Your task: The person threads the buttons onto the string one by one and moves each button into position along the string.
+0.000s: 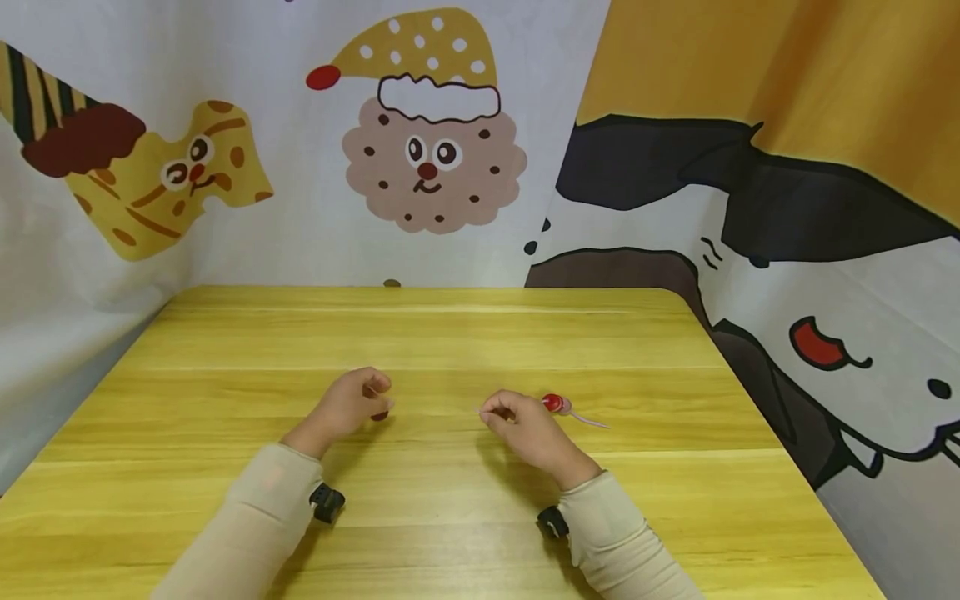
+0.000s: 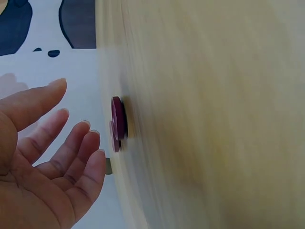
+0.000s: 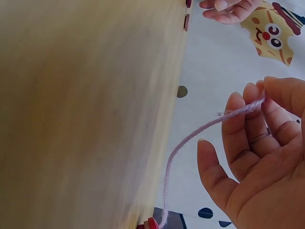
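My right hand (image 1: 528, 429) pinches the end of a lilac string (image 3: 190, 136) between thumb and index finger. The string runs down to a red round piece (image 1: 552, 403) on the table, with a pink piece (image 1: 566, 406) against it and a loose tail beyond. My left hand (image 1: 351, 407) holds nothing; its fingers are loosely bent, the thumb apart from them. Beside its fingertips, a dark red disc (image 2: 118, 118) lies on the table, with a pinkish disc (image 2: 114, 137) partly hidden behind it in the left wrist view.
The wooden table (image 1: 450, 517) has rounded far corners. A printed curtain (image 1: 285, 50) with cartoon figures hangs behind it and along its sides. Each wrist bears a small black device, such as the left one (image 1: 327, 503), next to a beige sleeve (image 1: 251, 517).
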The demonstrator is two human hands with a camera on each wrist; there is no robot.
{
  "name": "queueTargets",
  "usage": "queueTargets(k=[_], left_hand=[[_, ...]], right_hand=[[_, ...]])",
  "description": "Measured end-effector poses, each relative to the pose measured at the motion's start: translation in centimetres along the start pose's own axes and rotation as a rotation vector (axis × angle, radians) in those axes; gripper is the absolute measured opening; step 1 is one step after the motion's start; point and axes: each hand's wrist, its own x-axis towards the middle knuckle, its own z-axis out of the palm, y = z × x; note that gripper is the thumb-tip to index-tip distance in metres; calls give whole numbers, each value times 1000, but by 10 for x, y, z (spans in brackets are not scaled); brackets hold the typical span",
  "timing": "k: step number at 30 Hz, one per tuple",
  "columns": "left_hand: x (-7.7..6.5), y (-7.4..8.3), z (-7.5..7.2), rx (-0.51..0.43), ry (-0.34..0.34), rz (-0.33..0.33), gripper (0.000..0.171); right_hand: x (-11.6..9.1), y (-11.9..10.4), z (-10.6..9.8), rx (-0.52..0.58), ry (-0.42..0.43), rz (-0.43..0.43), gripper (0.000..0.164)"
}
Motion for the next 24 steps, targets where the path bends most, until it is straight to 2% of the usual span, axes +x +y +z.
queueTargets(k=[8,13,16,24], left_hand=[[0,-5,-4,-2,-33,15,33],[0,-5,-5,68,-47,47,35],[1,-6,-4,103,-63,44,39],[6,-12,-2,125,-111,30,45]], right_hand=[[0,-2,0,-18,-1,-13,9],[-1,-2,0,-14,2,-20,9],[-1,-2,-1,-14,4,-19,9],[-1,-1,0,-8,2,-24,9]])
